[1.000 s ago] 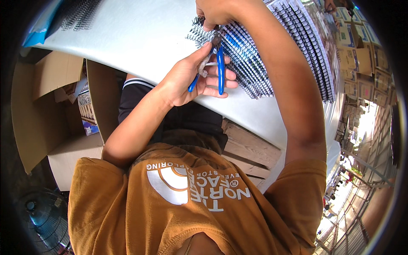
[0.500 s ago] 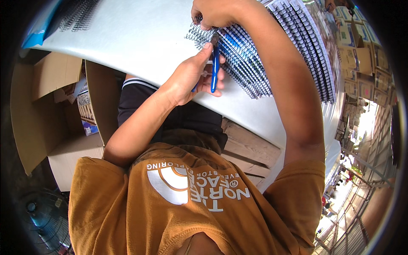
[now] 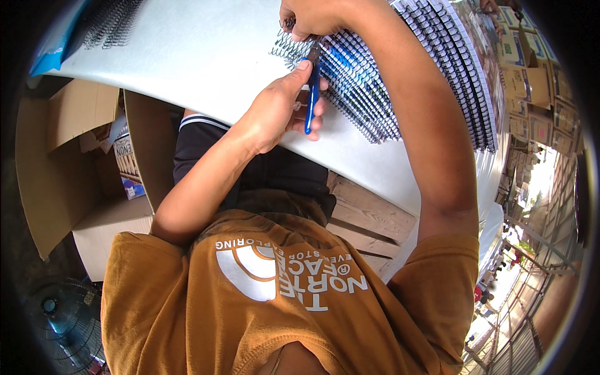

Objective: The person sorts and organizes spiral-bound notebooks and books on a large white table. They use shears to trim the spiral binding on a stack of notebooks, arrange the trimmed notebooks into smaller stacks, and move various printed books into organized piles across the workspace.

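Observation:
My left hand (image 3: 270,119) is closed around blue-handled pliers (image 3: 311,103), their dark jaws pointing away from me. Those jaws meet the edge of a fanned row of spiral-bound books (image 3: 356,81), where loose ends of dark spiral coils (image 3: 286,50) stick out to the left. Just beyond, my right hand (image 3: 319,17) reaches over the books from the right, its fingers bent and pinching the coil ends. The exact spot between the jaws is too small to make out.
More spiral-bound books (image 3: 447,69) stand fanned at the right of the white table (image 3: 187,56). Loose coils (image 3: 112,25) lie at the far left by blue plastic (image 3: 56,40). Below the table are an open cardboard box (image 3: 94,162) and a fan (image 3: 59,319).
The pliers have shifted slightly left and toward the far side, and their second blue handle has gone out of sight. My right hand has edged slightly left, still pinching the coil ends.

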`<state>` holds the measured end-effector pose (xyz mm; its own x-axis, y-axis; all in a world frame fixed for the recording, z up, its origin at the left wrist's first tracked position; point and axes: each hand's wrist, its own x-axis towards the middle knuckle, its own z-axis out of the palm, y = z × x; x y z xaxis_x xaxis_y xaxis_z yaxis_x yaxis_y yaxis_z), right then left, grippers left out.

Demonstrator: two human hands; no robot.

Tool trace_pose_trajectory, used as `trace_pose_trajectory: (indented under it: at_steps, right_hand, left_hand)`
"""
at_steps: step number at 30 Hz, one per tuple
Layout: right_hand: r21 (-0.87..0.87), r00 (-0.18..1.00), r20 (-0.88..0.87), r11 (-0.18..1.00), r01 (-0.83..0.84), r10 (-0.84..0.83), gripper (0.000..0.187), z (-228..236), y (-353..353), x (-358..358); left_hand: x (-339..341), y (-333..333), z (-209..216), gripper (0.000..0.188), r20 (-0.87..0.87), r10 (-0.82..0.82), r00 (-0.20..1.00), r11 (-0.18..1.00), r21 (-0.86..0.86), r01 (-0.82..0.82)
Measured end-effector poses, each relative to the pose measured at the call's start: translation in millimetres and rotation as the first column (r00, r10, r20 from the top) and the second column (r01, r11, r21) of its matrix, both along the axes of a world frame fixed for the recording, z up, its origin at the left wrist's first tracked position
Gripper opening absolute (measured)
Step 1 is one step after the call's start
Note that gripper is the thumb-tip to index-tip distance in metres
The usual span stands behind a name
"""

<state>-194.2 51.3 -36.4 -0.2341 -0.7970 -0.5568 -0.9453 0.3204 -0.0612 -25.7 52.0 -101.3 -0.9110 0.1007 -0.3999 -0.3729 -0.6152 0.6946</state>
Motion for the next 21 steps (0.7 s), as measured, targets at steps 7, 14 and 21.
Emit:
trace_pose_trajectory:
  at_steps: [7,14,21]
  right_hand:
    - [-0.038,0.999,0.027,0.999,0.032,-0.031,0.022,10,2,7]
    - [0.002,0.997,0.016,0.997,0.078,-0.078,0.021,8,2,4]
    - [0.073,0.997,-0.066,0.997,0.036,-0.031,0.021,-1,-4,13]
  left_hand:
    - [5,5,-4,0.058,0.019,0.009,1.000,0.995,0.102,-0.011]
    - [3,-1,-11,0.053,0.000,-0.009,1.000,0.996,0.086,0.009]
    - [6,2,-16,0.061,-0.006,-0.028,1.000,0.981,0.190,0.029]
